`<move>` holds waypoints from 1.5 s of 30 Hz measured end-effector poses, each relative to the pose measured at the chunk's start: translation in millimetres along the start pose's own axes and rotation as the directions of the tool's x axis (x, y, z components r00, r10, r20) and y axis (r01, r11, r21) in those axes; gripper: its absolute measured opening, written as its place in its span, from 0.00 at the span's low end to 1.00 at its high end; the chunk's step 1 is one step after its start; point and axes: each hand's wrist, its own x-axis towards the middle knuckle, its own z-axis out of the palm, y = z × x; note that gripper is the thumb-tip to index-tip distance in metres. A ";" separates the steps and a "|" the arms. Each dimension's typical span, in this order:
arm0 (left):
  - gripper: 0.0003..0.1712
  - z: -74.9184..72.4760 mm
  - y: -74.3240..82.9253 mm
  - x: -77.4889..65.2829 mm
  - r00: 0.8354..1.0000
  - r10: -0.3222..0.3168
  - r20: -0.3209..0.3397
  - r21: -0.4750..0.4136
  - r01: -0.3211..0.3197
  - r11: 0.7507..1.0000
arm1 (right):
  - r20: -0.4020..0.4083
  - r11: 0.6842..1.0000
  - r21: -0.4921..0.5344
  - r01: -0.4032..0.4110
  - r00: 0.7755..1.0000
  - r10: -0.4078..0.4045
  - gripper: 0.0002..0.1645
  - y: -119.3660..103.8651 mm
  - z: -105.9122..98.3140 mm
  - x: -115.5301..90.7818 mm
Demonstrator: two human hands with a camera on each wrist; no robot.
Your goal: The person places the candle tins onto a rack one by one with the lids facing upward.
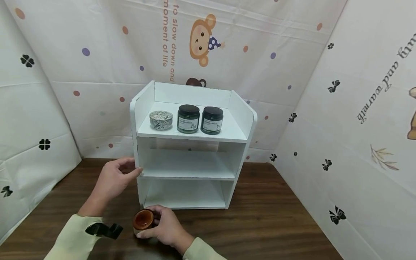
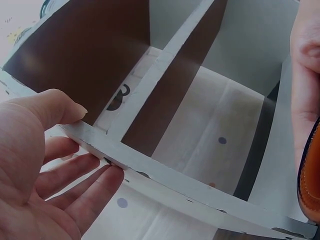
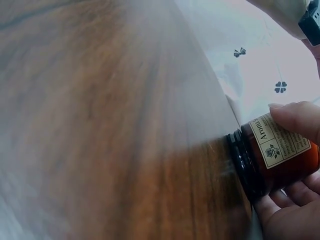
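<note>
A white three-tier shelf [image 1: 188,177] stands on the wood table. My left hand [image 1: 115,178] holds its left side panel, thumb at the front edge and fingers [image 2: 95,197] along the outer face. In front of the shelf's lower left corner, my right hand [image 1: 167,225] grips an amber glass candle jar [image 1: 143,219] between thumb and fingers. The right wrist view shows its cream label [image 3: 279,142] and its black lid [image 3: 243,162] turned toward the wood, so the jar is upside down. The left wrist view catches only the jar's amber edge [image 2: 312,175].
On the top tier sit a round patterned tin [image 1: 161,120] and two dark green candle jars, one in the middle [image 1: 188,119] and one to its right [image 1: 212,121]. Printed white cloth [image 1: 107,65] hangs behind and beside the dark wood table [image 1: 260,224].
</note>
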 end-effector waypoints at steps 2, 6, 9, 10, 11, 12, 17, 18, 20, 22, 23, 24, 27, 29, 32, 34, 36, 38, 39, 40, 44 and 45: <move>0.26 -0.4 0.1 0.0 1.000 0.001 0.000 0.004 -0.001 1.000 | 0.000 1.000 -0.004 -0.002 1.000 0.002 0.34 -0.4 0.3 -0.2; 0.27 -0.7 0.2 0.1 1.000 0.003 0.000 0.010 -0.003 1.000 | -0.005 1.000 -0.003 -0.003 1.000 0.003 0.33 -0.8 0.5 -0.8; 0.27 -0.9 0.1 0.1 1.000 0.004 0.001 0.013 -0.004 1.000 | -0.009 1.000 0.004 0.002 1.000 -0.002 0.34 -0.8 0.4 -0.9; 0.27 -0.9 0.1 0.1 1.000 0.004 0.001 0.012 -0.004 1.000 | -0.008 1.000 0.007 0.003 1.000 -0.003 0.34 -0.6 0.4 -0.9; 0.27 -1.0 0.1 0.1 1.000 0.004 0.002 0.012 -0.004 1.000 | -0.008 1.000 0.011 0.004 1.000 -0.004 0.34 -0.2 0.4 -0.8; 0.27 -1.0 0.0 0.1 1.000 0.003 0.002 0.012 -0.003 1.000 | -0.007 1.000 0.015 0.006 1.000 -0.006 0.34 0.3 0.4 -0.7; 0.27 -1.0 -0.3 0.3 1.000 0.000 0.003 0.007 0.000 1.000 | -0.008 0.999 0.032 0.020 1.000 -0.020 0.34 2.8 0.8 0.2; 0.27 -1.0 -0.3 0.3 1.000 0.000 0.003 0.005 0.000 1.000 | -0.008 0.999 0.033 0.024 1.000 -0.023 0.34 3.0 0.9 0.3; 0.27 -1.0 -0.3 0.4 1.000 0.000 0.004 0.002 0.000 1.000 | -0.008 0.999 0.039 0.027 1.000 -0.027 0.34 3.1 1.0 0.3; 0.27 -1.0 -0.2 0.2 1.000 0.000 0.003 0.000 0.000 1.000 | -0.006 0.999 0.043 0.029 1.000 -0.029 0.34 2.8 0.9 0.3; 0.27 -0.9 -0.2 0.2 1.000 -0.001 0.002 0.001 0.001 1.000 | -0.004 0.999 0.045 0.028 1.000 -0.028 0.34 2.7 0.7 0.2; 0.27 -0.8 -0.2 0.1 1.000 -0.002 0.000 0.000 0.002 1.000 | -0.003 0.999 0.043 0.028 1.000 -0.028 0.34 2.5 0.4 0.1; 0.27 -0.7 -0.2 0.0 1.000 -0.004 -0.001 0.000 0.004 1.000 | -0.003 0.999 0.037 0.024 1.000 -0.024 0.34 2.2 -0.6 0.1; 0.27 -0.6 -0.4 -0.1 1.000 -0.006 0.000 0.000 0.006 1.000 | -0.008 0.999 0.031 0.023 1.000 -0.023 0.34 2.1 -1.3 0.1; 0.27 -0.5 -0.6 0.2 1.000 -0.005 0.003 0.003 0.005 1.000 | -0.014 0.999 0.029 0.026 1.000 -0.025 0.34 2.1 -2.5 -0.1; 0.28 -0.5 -0.8 0.5 1.000 -0.005 0.004 0.004 0.005 1.000 | -0.014 0.999 0.036 0.030 0.999 -0.030 0.34 2.0 -3.3 -0.2; 0.28 -0.4 -1.1 0.7 1.000 -0.007 0.006 0.003 0.007 1.000 | -0.012 0.999 0.040 0.036 0.999 -0.036 0.35 2.1 -4.1 -0.5; 0.28 -0.3 -1.3 0.8 1.000 -0.009 0.006 0.002 0.009 1.000 | -0.008 0.998 0.046 0.039 0.999 -0.038 0.35 2.3 -4.7 -0.7; 0.28 -0.3 -1.4 0.8 1.000 -0.009 0.006 0.001 0.009 1.000 | -0.007 0.998 0.046 0.039 0.999 -0.039 0.35 2.3 -4.9 -0.9; 0.28 -0.2 -1.5 0.8 1.000 -0.009 0.006 0.001 0.009 1.000 | -0.006 0.998 0.044 0.038 0.999 -0.038 0.35 2.4 -5.2 -1.1; 0.28 0.0 -1.5 0.6 1.000 -0.007 0.008 -0.001 0.007 1.000 | -0.013 0.999 0.040 0.034 0.999 -0.034 0.35 1.3 -6.3 -1.8; 0.28 0.0 -1.4 0.6 1.000 -0.007 0.009 -0.003 0.007 1.000 | -0.015 0.999 0.036 0.033 0.999 -0.032 0.35 0.3 -6.8 -2.0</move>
